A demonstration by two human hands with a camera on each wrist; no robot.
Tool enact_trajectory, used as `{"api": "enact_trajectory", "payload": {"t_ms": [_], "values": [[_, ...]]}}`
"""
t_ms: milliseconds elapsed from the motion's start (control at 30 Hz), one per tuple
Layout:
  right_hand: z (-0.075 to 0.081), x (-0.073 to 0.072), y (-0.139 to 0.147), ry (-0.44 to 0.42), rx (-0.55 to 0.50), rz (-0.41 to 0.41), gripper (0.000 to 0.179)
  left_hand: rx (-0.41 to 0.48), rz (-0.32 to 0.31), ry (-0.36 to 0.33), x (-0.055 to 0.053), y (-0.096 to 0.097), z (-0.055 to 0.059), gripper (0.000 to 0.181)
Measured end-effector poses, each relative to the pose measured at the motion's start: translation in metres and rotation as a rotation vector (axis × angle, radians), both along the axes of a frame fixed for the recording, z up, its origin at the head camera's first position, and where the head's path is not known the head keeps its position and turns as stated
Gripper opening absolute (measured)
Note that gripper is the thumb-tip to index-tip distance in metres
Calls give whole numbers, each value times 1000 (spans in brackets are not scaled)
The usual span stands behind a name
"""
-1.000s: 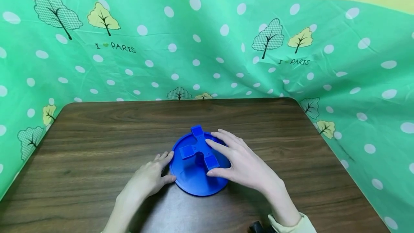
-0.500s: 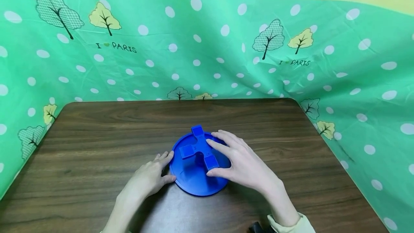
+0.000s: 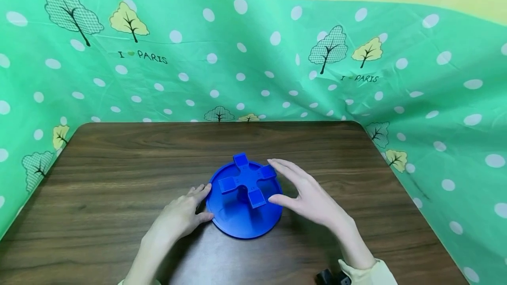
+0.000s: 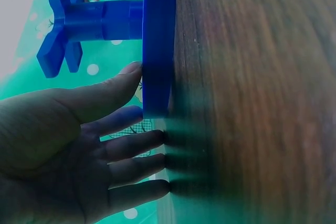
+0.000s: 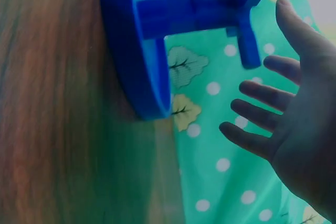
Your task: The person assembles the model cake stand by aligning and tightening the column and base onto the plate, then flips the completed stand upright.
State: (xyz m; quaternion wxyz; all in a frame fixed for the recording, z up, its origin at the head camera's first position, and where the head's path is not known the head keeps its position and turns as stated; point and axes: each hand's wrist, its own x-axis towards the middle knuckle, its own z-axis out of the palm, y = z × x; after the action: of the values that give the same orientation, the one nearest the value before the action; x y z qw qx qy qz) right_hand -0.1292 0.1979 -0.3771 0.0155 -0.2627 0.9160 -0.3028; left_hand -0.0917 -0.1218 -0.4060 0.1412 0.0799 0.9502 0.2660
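Note:
A blue round base (image 3: 245,225) lies flat on the wooden table, with a short post (image 4: 107,20) rising from its middle. On top of the post sits a blue four-armed cross piece (image 3: 247,179), its arms tipped with raised tabs. My left hand (image 3: 180,214) rests at the base's left rim, thumb and fingers spread and touching its edge. To the right of the cross, my right hand (image 3: 310,195) hovers with fingers extended and nothing in its grasp. In the right wrist view, its palm (image 5: 310,129) faces the cross, apart from it.
The dark wooden table (image 3: 138,157) stretches around the base. Behind and beside it hangs a green dotted cloth (image 3: 237,56) printed with trees. A small black object (image 3: 332,277) sits by the right sleeve (image 3: 370,273) at the front edge.
My right hand has let go of the cross piece and drawn back to the right, uncovering its right arm. The left hand stays at the rim.

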Motion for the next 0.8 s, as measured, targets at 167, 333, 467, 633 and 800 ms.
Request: {"api": "enact_trajectory", "payload": {"t_ms": [167,333,467,633,800], "values": [[-9,-7,7,-26,-42,-14,75,-71,-2,65,-1,-2,3,70],[-17,-15,12,-53,-58,-43,71,-104,12,135,-6,-4,5,66],[-24,-21,14,-48,-42,-69,69,-99,17,171,-11,-7,4,61],[-31,-26,15,-53,-9,-84,70,-105,14,218,-19,-10,3,55],[-34,-29,14,-77,57,-115,72,-111,19,247,-27,-12,1,48]]}}
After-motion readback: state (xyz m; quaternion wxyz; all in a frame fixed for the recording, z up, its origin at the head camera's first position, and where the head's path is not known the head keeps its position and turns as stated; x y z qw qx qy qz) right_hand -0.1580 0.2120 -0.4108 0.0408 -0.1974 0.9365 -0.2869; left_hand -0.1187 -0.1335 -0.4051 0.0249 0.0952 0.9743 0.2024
